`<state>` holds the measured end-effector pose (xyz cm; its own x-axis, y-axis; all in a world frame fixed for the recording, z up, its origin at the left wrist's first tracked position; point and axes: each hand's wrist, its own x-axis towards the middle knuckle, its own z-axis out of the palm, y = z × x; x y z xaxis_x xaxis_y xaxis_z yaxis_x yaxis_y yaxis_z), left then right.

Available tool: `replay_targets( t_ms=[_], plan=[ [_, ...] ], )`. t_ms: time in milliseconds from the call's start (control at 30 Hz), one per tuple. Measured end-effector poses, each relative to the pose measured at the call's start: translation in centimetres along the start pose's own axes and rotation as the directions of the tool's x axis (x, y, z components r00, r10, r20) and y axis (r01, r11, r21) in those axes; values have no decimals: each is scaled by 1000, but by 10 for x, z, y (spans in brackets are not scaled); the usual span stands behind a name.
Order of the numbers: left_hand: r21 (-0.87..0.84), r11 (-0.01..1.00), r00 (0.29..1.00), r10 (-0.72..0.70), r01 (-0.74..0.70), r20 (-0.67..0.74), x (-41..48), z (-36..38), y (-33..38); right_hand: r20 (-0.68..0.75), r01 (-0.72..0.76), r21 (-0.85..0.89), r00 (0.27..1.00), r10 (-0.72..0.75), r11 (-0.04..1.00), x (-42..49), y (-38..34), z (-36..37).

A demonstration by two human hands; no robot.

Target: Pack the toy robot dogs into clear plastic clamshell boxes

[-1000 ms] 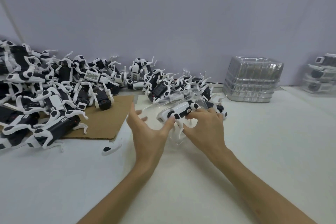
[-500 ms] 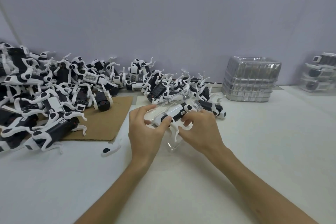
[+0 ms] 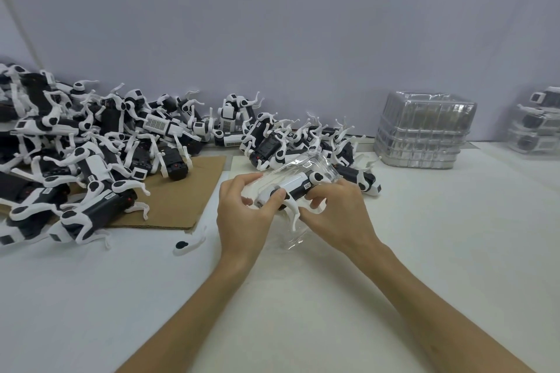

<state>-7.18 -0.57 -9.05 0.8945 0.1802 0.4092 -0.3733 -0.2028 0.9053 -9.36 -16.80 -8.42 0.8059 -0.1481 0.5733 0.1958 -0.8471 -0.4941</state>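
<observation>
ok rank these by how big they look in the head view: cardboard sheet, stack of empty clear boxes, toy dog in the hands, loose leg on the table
1. cardboard sheet, partly hidden under the dog pile
2. stack of clear boxes, close call, sits farther off
3. held toy dog
4. loose leg

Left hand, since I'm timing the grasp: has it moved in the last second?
Yes. The left hand has curled its spread fingers rightward, away from the cardboard sheet, and now holds the toy robot dog in the clamshell box.
</observation>
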Motion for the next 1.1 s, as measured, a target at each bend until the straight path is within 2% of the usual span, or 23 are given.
replay_targets(
  t_ms=[400,733,867,967,1033,1067,1100],
  plan=[
    [0,1000,1000,-13,13,8,0,0,-1,-4,3,-7,1000,-3,1000,0,2,2],
    [-64,996,993,-54,61,104,8,-2,-8,-4,58,-56,998,-58,997,1,5,1],
    [-149,974,978,-148,170,149,15,-5,-13,52,122,61,991,-125,991,5,9,-5],
    [-276,917,950,-239,289,201,18,-11,-11,-100,166,110,983,-155,980,9,10,-8],
    [-323,890,936,-250,323,248,19,-15,-9,-149,64,192,988,-35,979,13,11,-9],
    [-338,881,930,-241,330,279,20,-17,-7,-104,-35,277,992,66,960,15,12,-11],
    [-350,878,924,-221,328,310,21,-20,-6,0,-162,359,985,174,919,18,14,-14]
  ],
)
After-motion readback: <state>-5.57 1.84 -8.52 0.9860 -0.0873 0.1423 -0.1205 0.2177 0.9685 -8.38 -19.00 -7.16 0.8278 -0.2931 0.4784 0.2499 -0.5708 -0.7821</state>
